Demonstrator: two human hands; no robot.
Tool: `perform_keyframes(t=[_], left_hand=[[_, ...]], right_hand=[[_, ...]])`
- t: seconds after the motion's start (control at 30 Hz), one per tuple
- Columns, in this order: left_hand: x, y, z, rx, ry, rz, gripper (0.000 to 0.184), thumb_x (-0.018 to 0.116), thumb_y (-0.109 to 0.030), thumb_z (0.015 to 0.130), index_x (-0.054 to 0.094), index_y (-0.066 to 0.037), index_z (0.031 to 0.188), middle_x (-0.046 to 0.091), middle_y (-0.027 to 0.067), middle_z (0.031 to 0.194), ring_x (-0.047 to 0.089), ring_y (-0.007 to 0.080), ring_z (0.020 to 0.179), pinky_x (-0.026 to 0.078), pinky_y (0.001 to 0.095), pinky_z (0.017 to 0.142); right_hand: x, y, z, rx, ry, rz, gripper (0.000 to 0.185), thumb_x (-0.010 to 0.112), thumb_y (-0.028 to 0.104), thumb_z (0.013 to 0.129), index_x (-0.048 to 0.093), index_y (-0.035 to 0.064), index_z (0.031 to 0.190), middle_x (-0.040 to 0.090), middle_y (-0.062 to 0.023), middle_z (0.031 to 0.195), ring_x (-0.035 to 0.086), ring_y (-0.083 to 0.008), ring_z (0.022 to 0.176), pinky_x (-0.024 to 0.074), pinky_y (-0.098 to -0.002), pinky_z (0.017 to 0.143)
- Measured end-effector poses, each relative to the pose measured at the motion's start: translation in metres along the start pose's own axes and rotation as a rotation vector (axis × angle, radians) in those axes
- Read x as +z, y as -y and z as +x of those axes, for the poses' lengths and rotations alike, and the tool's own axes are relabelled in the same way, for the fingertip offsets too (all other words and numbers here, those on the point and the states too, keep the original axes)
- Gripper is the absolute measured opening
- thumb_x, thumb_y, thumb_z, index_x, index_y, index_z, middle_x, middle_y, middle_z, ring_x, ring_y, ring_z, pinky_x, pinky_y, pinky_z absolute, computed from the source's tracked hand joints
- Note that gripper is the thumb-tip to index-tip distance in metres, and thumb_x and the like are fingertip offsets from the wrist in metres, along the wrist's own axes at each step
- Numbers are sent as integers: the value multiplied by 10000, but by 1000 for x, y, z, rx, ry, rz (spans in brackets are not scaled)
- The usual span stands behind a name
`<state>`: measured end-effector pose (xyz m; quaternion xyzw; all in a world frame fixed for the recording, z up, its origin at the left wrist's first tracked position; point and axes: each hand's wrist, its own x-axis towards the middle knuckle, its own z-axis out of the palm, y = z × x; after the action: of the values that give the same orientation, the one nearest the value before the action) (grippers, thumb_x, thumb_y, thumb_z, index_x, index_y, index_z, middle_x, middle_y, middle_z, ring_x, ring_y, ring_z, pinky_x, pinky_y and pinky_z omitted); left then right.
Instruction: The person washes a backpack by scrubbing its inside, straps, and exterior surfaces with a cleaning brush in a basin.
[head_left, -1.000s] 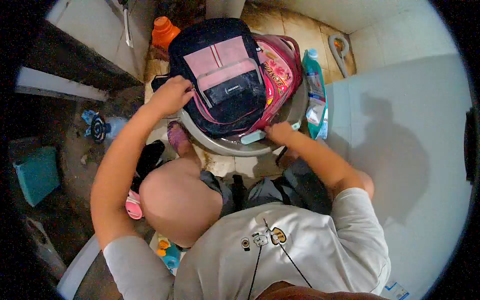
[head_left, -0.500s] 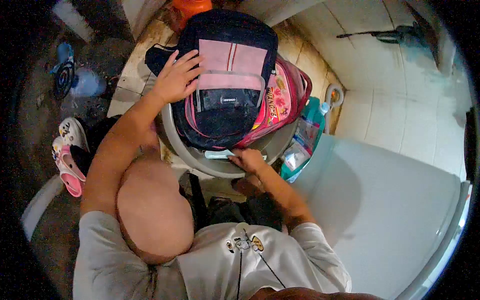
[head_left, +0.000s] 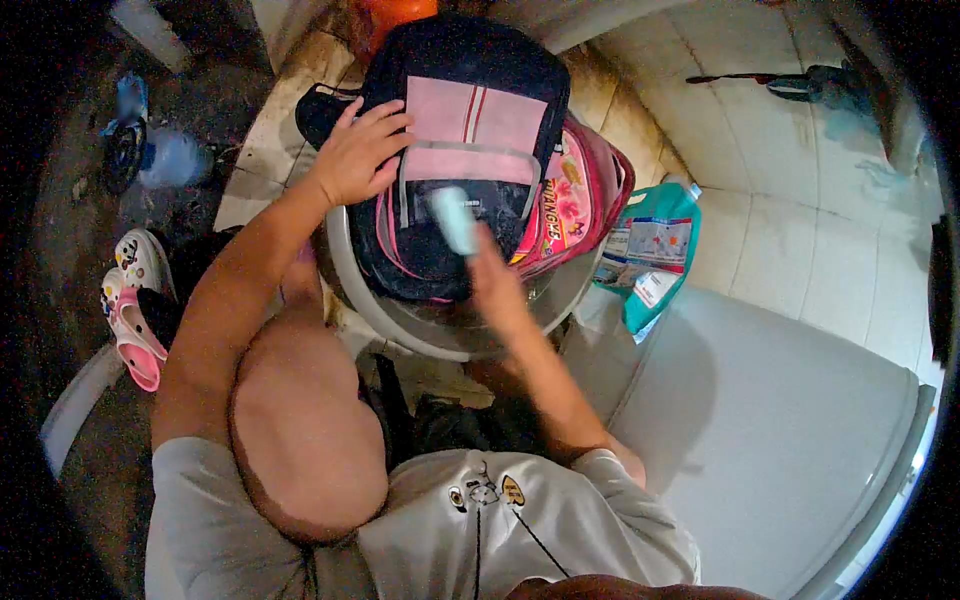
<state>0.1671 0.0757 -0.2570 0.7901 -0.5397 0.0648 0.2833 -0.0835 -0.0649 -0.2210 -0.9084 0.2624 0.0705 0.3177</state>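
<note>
A black and pink backpack (head_left: 478, 110) lies over a round grey basin (head_left: 400, 328). My left hand (head_left: 362, 155) rests with spread fingers on its left side, by the pink panel. In my right hand (head_left: 494, 285), blurred by motion, is a pale blue scrub brush (head_left: 455, 220), over the dark lower pocket of the backpack. The brush's bristles are not clearly seen. Under the backpack, to the right, a bright pink bag (head_left: 575, 195) with printed flowers and letters sticks out of the basin.
Right of the basin stands a teal detergent pouch (head_left: 665, 250), beside a large pale smooth surface (head_left: 770, 410). An orange container (head_left: 395, 15) is at the top. White and pink clogs (head_left: 140, 295) and a clear bottle (head_left: 175, 160) are at the left. A tiled wall (head_left: 750, 200) closes the right side.
My right hand has lifted the brush from the basin's near rim up over the backpack's lower pocket. My left hand stays on the backpack. The teal pouch shows more upright.
</note>
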Motion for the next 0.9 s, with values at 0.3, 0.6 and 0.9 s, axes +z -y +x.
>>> perform_keyframes(t=[0.3, 0.6, 0.9], left_hand=[[-2, -1, 3, -14, 39, -21, 355, 558, -147, 685, 560, -99, 1037, 474, 54, 1196, 342, 234, 1230, 174, 508, 1033], [-2, -1, 2, -30, 85, -41, 402, 573, -141, 669, 546, -83, 1065, 473, 72, 1205, 338, 255, 1234, 173, 529, 1033], [0, -4, 3, -12, -13, -30, 468, 570, -134, 669, 491, -104, 1129, 474, 54, 1199, 354, 213, 1223, 172, 463, 1047]], right_hand=[[-4, -28, 63, 41, -226, -199, 428, 467, 164, 872, 404, 206, 1293, 568, -236, 645, 574, -381, 560, 450, -452, 515], [13, -38, 78, -59, -156, -312, 344, 450, 179, 873, 491, 155, 1214, 579, -227, 671, 573, -373, 565, 452, -459, 506], [-8, -20, 99, 34, -188, -272, 344, 455, 147, 852, 482, 145, 1194, 574, -229, 665, 574, -387, 588, 439, -469, 503]])
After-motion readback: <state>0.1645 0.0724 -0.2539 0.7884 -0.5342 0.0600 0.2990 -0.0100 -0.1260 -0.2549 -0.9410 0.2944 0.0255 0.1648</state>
